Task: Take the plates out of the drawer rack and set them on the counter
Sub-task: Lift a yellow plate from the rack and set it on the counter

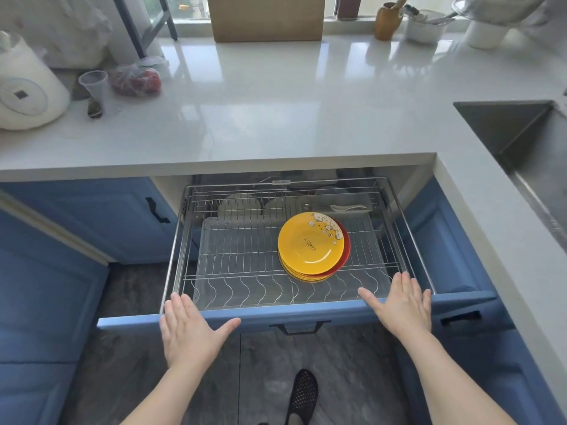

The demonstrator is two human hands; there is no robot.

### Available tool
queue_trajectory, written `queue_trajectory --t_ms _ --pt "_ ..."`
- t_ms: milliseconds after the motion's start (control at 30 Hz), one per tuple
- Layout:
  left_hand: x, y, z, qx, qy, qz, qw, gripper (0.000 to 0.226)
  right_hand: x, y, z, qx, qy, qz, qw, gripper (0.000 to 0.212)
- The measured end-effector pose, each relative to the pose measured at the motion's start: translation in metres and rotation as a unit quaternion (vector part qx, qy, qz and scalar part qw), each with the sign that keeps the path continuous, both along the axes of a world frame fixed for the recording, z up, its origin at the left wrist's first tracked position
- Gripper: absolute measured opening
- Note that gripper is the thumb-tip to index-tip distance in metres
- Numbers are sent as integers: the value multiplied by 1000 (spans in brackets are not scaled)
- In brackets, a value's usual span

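Note:
A pulled-out wire drawer rack (233, 259) sits under the white counter (276, 118). On its right half lies a stack of yellow plates (310, 246) with a red plate (345, 250) among them; the top one reads FAMILY. White dishes (239, 204) stand upright at the rack's back. My left hand (190, 329) lies flat with straight fingers over the blue drawer front (276, 312) at its left. Flat and empty too, my right hand (402, 305) is over the drawer front's right part, just in front of the plates.
On the counter's left stand a white appliance (27, 87), a plastic cup (93, 85) and a bag of red items (135, 79). A cutting board (267, 16) leans at the back. A sink (521, 139) is sunk at the right. My foot (302, 394) is on the floor below.

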State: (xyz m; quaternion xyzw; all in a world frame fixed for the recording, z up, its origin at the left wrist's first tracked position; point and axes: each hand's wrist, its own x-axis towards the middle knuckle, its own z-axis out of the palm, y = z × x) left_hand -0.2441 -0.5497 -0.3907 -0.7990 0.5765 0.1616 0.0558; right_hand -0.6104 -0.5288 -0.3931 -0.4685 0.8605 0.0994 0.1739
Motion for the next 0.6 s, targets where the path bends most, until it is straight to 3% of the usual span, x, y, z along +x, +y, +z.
queue_trajectory --t_ms 333,600 --pt "-8 -16 6 27 -2 -34 999 119 -7 -11 2 10 -16 18 1000 111" --pt "-69 -86 -12 20 113 -162 980 120 -31 -80 -6 -9 -137 106 985 113"
